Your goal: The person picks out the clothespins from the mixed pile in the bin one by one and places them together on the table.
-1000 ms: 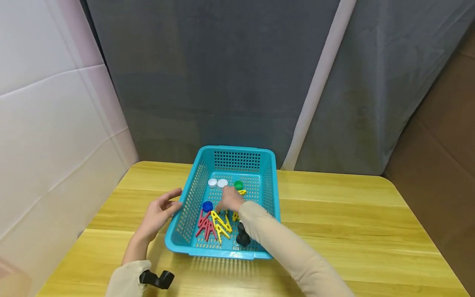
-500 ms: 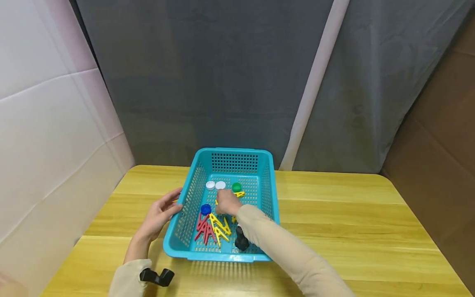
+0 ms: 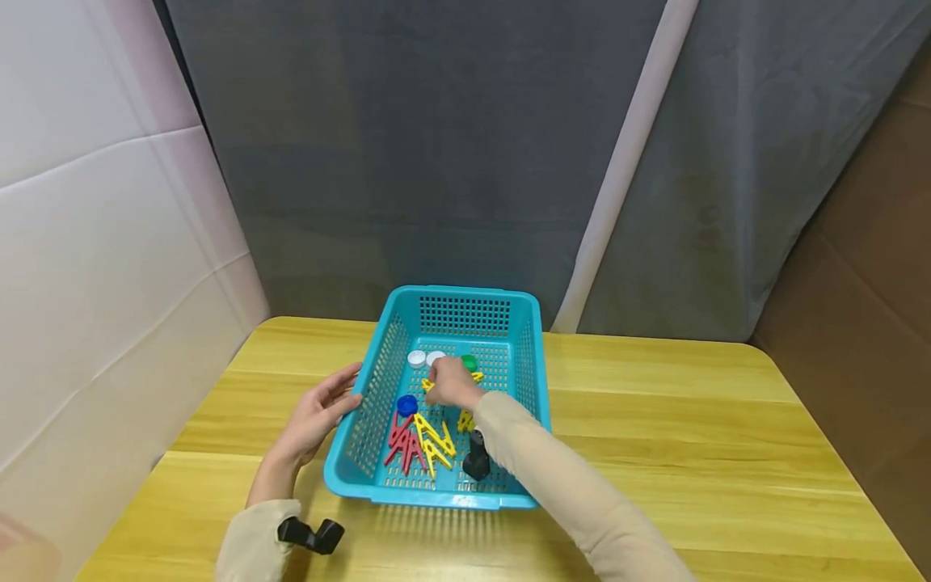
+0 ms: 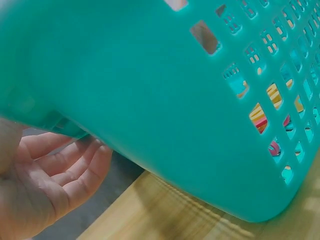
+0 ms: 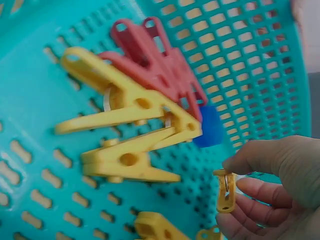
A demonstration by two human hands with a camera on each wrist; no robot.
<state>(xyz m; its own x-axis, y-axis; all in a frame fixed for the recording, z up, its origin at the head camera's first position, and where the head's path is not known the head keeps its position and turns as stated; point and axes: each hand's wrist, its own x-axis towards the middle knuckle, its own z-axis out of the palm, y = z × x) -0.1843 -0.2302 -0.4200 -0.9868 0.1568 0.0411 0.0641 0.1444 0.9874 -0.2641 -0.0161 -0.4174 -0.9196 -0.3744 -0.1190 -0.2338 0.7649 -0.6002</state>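
Observation:
My right hand is inside the turquoise basket. It pinches a small yellow clothespin between thumb and fingers, over the basket floor. Near it lie a blue bottle cap, yellow clothespins spread in a zigzag and red clothespins beside them. Another yellow clothespin sits by the right wrist. My left hand is at the basket's left side, relaxed fingertips touching it just under the rim, as the left wrist view shows.
Two white caps and a green cap lie toward the basket's far end, with a yellow clothespin partly behind my right hand. The basket stands on a wooden table, with a grey curtain behind.
My right hand has shifted slightly toward the basket's far end, and a yellow clothespin now shows at its fingertips. The left hand stays at the basket's side.

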